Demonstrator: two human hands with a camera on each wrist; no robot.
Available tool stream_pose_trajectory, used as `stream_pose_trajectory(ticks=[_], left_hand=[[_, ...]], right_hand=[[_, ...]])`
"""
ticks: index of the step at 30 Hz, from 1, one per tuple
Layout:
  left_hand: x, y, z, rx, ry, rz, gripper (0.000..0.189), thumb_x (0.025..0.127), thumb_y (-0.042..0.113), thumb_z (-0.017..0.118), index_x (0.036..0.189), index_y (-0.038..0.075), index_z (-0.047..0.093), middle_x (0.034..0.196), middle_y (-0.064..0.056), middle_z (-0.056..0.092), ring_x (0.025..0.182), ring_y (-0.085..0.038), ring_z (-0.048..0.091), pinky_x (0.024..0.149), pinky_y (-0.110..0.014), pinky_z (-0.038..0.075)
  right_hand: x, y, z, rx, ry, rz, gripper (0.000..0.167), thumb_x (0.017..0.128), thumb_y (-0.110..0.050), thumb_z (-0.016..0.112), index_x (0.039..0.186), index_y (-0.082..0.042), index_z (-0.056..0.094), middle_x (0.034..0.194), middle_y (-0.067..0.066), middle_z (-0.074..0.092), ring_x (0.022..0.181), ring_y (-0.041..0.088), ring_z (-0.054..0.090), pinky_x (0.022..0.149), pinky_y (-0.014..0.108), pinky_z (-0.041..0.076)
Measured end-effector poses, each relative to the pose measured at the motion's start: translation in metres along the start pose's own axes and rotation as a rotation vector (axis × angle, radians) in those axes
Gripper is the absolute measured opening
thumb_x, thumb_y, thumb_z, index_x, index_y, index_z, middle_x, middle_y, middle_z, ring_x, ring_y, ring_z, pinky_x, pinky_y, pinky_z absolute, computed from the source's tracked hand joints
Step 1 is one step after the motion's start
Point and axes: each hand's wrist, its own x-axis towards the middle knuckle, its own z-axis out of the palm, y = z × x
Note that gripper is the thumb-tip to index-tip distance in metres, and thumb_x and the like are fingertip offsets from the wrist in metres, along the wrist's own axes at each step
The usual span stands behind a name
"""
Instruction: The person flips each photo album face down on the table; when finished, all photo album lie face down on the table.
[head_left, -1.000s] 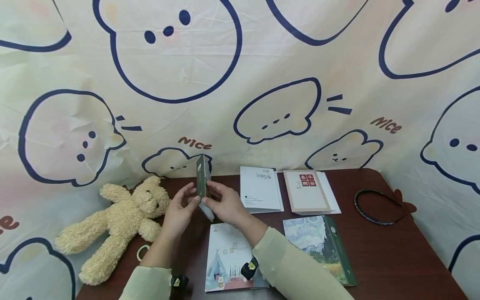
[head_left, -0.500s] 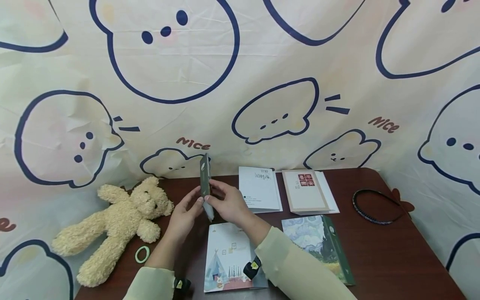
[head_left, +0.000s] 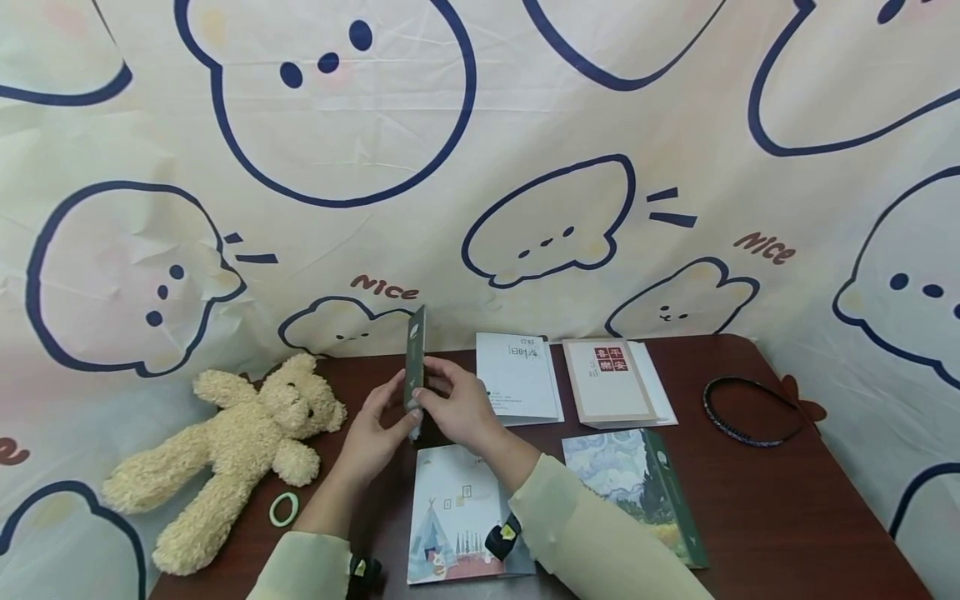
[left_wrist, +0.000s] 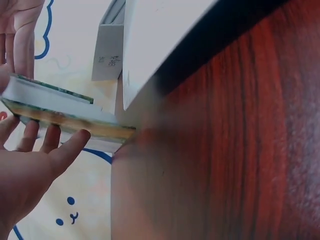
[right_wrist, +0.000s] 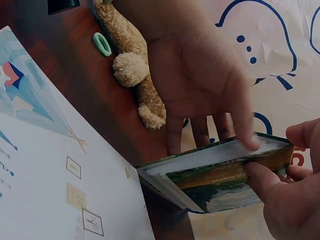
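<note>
Both hands hold a notebook (head_left: pixel 415 358) with a green spine strip and a painted cover, upright above the table near its back edge. The left hand (head_left: pixel 378 433) has its fingers at the left side and its thumb low on the near edge. The right hand (head_left: pixel 461 408) grips the right side, with its thumb across the near edge. In the right wrist view, white page edges show between the notebook's painted covers (right_wrist: pixel 220 185), and the right thumb presses on a cover. The left wrist view shows fingers (left_wrist: pixel 67 150) spread along one cover.
A tent-print booklet (head_left: pixel 442 508) lies below the hands, a painted green-edged one (head_left: pixel 615 483) to its right. Two pale booklets (head_left: pixel 517 375) (head_left: pixel 611 383) stand behind. A teddy bear (head_left: pixel 247 450) and green ring (head_left: pixel 283 509) lie left; a dark headband (head_left: pixel 738 425) lies right.
The notebook has shifted slightly right and turned more edge-on. The left thumb has slid lower along its near edge, and the left hand has followed to the right.
</note>
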Motion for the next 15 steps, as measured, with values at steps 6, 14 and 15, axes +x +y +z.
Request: stream_pose_trajectory(ticks=[6, 14, 15], left_hand=[[0.003, -0.006, 0.002, 0.04, 0.03, 0.019, 0.077, 0.094, 0.017, 0.08, 0.158, 0.036, 0.042, 0.151, -0.003, 0.044, 0.135, -0.032, 0.051, 0.091, -0.039, 0.057], [0.006, -0.013, 0.004, 0.104, 0.037, 0.014, 0.083, 0.09, 0.018, 0.084, 0.159, 0.035, 0.041, 0.147, -0.005, 0.047, 0.134, -0.032, 0.052, 0.103, -0.054, 0.051], [0.006, -0.015, 0.005, 0.115, 0.036, 0.01, 0.083, 0.09, 0.019, 0.084, 0.16, 0.035, 0.04, 0.147, -0.006, 0.047, 0.134, -0.033, 0.052, 0.104, -0.055, 0.05]], right_hand=[[0.0, 0.003, 0.001, -0.003, 0.014, -0.008, 0.051, 0.1, -0.02, 0.068, 0.148, -0.011, 0.055, 0.14, 0.008, 0.062, 0.128, 0.024, 0.063, 0.098, 0.038, 0.056], [-0.002, 0.005, 0.0, 0.027, 0.019, -0.002, 0.051, 0.101, -0.017, 0.067, 0.149, -0.008, 0.053, 0.141, 0.011, 0.063, 0.129, 0.025, 0.062, 0.099, 0.039, 0.054], [-0.002, 0.006, 0.0, 0.031, 0.019, -0.002, 0.051, 0.101, -0.016, 0.067, 0.149, -0.007, 0.053, 0.141, 0.011, 0.062, 0.129, 0.025, 0.062, 0.1, 0.039, 0.054]])
